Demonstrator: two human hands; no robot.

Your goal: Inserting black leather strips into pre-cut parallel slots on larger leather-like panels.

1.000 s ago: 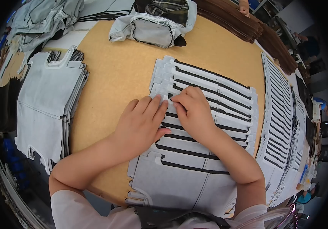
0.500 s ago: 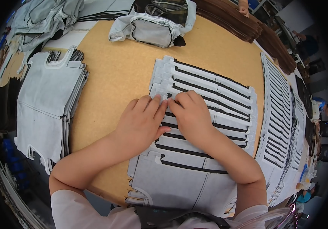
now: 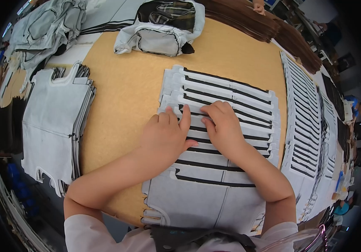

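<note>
A fanned row of flat grey-white cut pieces with black edge strips (image 3: 226, 96) lies overlapped on the brown tabletop (image 3: 121, 105). My left hand (image 3: 167, 134) rests palm down on the left part of the row, fingers together and pointing away from me. Beside it, my right hand (image 3: 222, 128) presses on the same pieces, its fingertips at the edge of one strip. The two hands almost touch at the forefingers. Nothing is lifted off the table.
A thick stack of the same grey pieces (image 3: 54, 126) lies at the left. A crumpled grey fabric item with a dark lining (image 3: 159, 29) sits at the far edge. More fanned striped pieces (image 3: 306, 122) run down the right side, brown sheets (image 3: 264, 25) behind them.
Both hands have crept slightly away from me along the fanned row, staying pressed on it; the pieces look much the same.
</note>
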